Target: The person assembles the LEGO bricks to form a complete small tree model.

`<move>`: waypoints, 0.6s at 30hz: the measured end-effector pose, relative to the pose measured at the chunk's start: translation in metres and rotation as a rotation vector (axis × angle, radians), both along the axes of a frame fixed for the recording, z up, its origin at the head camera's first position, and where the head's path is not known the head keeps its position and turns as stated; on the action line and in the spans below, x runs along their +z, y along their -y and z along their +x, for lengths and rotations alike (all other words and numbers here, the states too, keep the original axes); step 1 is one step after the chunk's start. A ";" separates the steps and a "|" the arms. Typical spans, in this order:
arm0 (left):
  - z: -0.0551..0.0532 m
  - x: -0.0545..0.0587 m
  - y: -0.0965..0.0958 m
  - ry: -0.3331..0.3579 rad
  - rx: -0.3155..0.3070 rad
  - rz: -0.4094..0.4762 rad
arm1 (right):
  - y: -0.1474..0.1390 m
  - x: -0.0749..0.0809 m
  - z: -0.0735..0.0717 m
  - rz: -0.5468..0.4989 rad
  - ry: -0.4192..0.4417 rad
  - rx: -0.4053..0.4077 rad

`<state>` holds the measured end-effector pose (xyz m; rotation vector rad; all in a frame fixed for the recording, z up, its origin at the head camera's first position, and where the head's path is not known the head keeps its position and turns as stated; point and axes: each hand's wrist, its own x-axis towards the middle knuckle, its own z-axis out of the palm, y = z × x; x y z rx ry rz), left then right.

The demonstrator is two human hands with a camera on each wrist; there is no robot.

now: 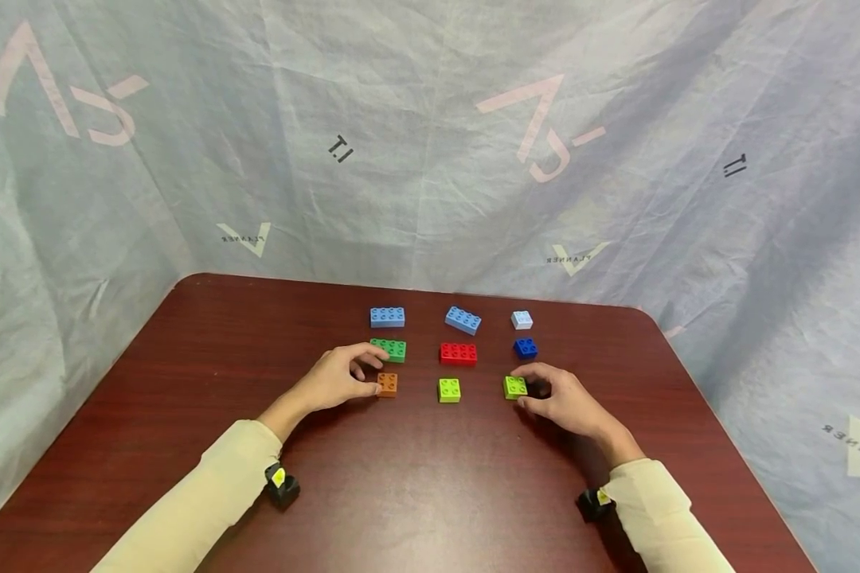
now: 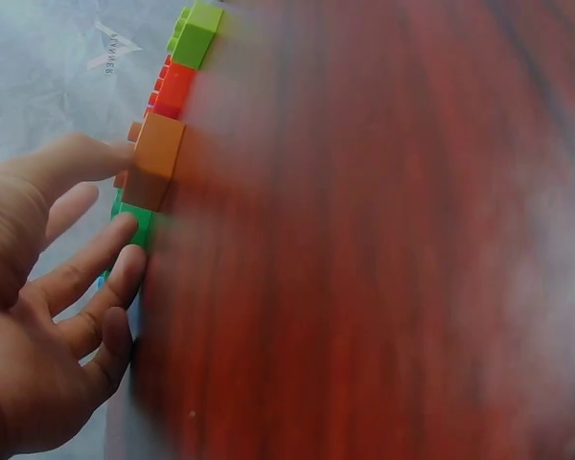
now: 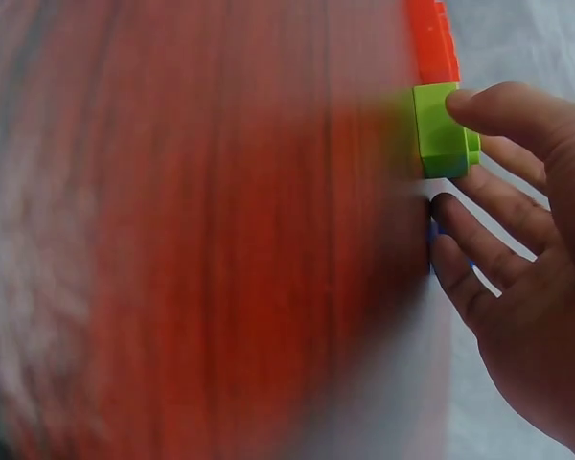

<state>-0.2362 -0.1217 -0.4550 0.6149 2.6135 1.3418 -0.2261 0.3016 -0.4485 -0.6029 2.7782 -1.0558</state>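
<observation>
My left hand reaches in from the left beside an orange 2x2 toy brick. Its thumb is right at the brick's left side, and its index finger overlaps the front edge of a green brick behind. In the left wrist view the other fingers are spread and loosely bent. On the right, my right hand pinches a lime green brick, thumb on the near side and index finger at the far side. The right wrist view shows that thumb against the lime brick, its remaining fingers hanging loose.
Between the hands sits another lime brick, with a red brick behind it. A dark blue brick, a white brick and two light blue bricks stand farther back on the brown table. Grey cloth hangs behind.
</observation>
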 end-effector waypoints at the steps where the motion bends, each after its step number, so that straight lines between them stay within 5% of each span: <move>1: 0.000 0.000 0.000 0.003 0.001 -0.004 | 0.000 0.000 0.000 -0.001 0.004 -0.001; 18: 0.002 -0.001 -0.004 -0.019 0.025 -0.089 | -0.002 -0.006 -0.005 0.003 -0.015 -0.011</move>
